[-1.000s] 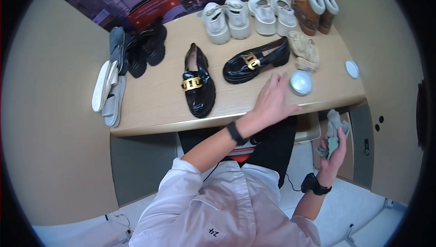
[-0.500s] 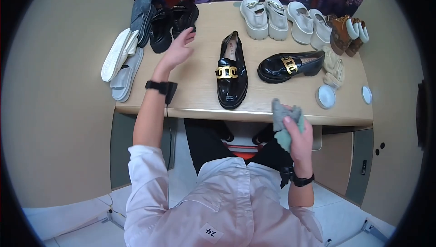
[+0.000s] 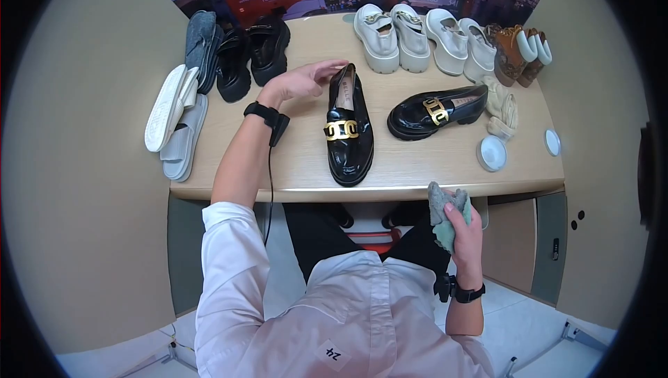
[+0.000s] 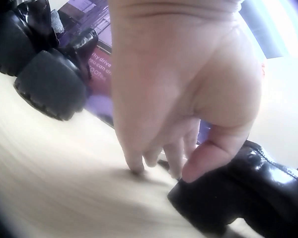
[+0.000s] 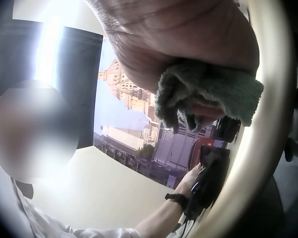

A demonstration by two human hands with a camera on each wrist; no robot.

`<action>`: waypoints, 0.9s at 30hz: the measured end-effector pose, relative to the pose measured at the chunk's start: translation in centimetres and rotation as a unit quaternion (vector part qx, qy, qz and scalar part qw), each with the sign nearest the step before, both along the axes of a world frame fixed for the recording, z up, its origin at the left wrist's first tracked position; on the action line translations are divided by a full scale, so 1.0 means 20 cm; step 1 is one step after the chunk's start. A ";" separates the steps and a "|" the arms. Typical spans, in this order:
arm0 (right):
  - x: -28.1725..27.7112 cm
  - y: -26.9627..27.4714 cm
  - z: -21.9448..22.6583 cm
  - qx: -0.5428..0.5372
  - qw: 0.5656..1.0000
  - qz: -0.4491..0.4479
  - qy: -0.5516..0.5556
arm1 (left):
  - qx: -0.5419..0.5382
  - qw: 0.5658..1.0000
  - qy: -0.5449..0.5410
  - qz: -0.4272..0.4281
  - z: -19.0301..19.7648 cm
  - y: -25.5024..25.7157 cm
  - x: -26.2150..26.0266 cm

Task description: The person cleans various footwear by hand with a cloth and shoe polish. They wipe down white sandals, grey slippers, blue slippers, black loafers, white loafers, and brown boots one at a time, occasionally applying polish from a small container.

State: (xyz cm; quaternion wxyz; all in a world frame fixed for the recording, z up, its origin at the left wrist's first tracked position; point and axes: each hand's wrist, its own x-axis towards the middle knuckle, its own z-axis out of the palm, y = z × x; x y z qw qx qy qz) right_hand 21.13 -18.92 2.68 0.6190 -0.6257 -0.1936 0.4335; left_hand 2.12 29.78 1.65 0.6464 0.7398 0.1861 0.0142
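Observation:
A glossy black loafer (image 3: 350,131) with a gold chain ornament stands on the table, toe toward the person. My left hand (image 3: 304,82) reaches to its heel end with fingers extended. In the left wrist view, the thumb (image 4: 208,159) is right at the heel and the other fingers point down past it. The matching loafer (image 3: 436,112) lies to the right, toe pointing left. At the table's front edge, my right hand (image 3: 467,232) grips a crumpled grey-green cloth (image 3: 449,214); the right wrist view shows the cloth (image 5: 208,91) bunched under the palm.
A round white tin (image 3: 492,153), a white disc (image 3: 552,143) and beige fabric (image 3: 502,107) sit at the right. White platform shoes (image 3: 410,41) and brown boots (image 3: 516,54) line the back. Black shoes (image 3: 268,51) and slippers (image 3: 182,127) stand at the left.
My left hand has left the tin's side, crossed left toward the black shoes, then come back right to the loafer's heel. My right hand has brought the cloth leftward to the table's front edge.

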 end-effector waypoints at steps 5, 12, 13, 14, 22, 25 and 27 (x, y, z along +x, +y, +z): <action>-0.01 0.07 0.01 0.024 1.000 0.013 -0.001 | 0.030 1.000 0.008 -0.001 0.07 -0.10 0.00; -0.02 0.15 0.09 0.029 0.998 0.052 -0.021 | 0.089 0.994 0.041 0.038 0.07 -0.20 -0.32; -0.02 0.15 0.07 0.030 0.998 0.054 -0.026 | 0.093 0.993 0.042 0.053 0.07 -0.24 -0.39; -0.02 0.16 0.05 0.031 0.997 0.056 -0.032 | 0.101 0.992 0.045 0.060 0.05 -0.26 -0.46; -0.04 0.26 0.02 0.020 0.997 0.072 -0.035 | 0.123 0.970 0.003 0.210 0.06 -0.62 -0.61; -0.04 0.29 0.02 0.024 0.996 0.079 -0.037 | 0.147 0.964 0.026 0.218 0.10 -0.66 -0.62; -0.05 0.30 0.03 0.030 0.996 0.075 -0.038 | 0.156 0.962 0.064 0.214 0.10 -0.69 -0.66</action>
